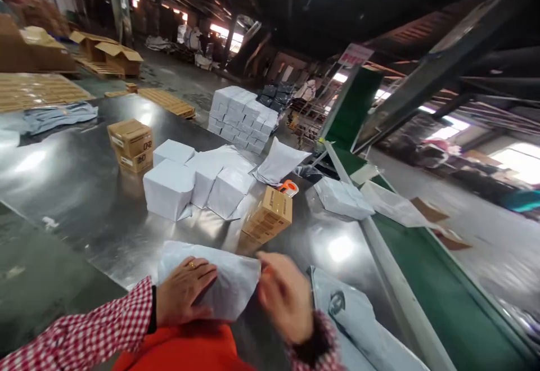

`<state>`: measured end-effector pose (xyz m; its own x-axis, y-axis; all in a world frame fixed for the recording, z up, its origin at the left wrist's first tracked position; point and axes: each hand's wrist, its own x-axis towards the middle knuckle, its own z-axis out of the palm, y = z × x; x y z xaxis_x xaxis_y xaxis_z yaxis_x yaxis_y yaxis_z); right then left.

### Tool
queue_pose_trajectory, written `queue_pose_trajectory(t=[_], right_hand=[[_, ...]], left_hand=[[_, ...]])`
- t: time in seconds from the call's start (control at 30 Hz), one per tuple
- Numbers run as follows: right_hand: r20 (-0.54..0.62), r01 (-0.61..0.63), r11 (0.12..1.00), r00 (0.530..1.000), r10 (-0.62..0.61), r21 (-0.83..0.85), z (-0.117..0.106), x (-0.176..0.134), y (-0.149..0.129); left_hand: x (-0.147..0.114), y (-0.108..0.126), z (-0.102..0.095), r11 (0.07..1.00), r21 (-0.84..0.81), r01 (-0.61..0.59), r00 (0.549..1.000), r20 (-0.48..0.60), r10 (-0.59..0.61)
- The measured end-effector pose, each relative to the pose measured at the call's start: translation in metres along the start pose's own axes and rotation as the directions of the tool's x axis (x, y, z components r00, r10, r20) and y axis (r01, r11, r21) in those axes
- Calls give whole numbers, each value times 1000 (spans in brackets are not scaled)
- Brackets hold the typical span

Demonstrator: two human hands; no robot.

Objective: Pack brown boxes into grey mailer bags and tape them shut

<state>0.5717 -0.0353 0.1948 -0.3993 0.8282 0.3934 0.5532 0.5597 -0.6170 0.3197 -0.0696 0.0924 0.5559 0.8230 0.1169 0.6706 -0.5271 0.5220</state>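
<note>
Bag (232,286) under the left hand (185,292)

The bag, white and flattish, lies at the near edge of the dark surface (84,174). The left hand rests on its left part, fingers lightly spread, palm down. The right hand (284,298) is blurred at the bag's right end, fingers curled; whether it pinches the edge, I cannot tell. Just beside it, to the right, lie pale sacks (358,309). Beyond the bag stands a brown box (270,213), an orange tape cutter (289,188) right behind it. Left of these sit white parcels (169,185), packed together, then two stacked cartons (130,146). A green conveyor (439,286) runs along the right.
</note>
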Motion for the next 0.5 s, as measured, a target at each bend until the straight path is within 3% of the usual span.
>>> queue_pose_trajectory(t=[0.03,0.1,0.2,0.3,0.4,0.5], right_hand=[[69,39,999,997,-37,-25,32,-10,-2],[225,11,971,973,44,-239,83,-21,2],[218,-192,894,929,298,-404,112,-24,24],[185,-350,925,909,373,-144,112,-30,57],[175,-425,866,904,391,262,120,-42,81],[149,-498,719,857,493,484,134,-49,85]], left_hand=[[2,-3,-3,1000,-5,-17,1000,17,17],[4,-12,-8,997,4,-71,996,50,71],[4,-35,-2,994,72,-78,997,23,76],[1,-56,20,1000,25,10,991,-132,-6],[-1,-63,43,959,-267,100,943,-281,-177],[3,-58,49,787,-572,232,890,-201,-408]])
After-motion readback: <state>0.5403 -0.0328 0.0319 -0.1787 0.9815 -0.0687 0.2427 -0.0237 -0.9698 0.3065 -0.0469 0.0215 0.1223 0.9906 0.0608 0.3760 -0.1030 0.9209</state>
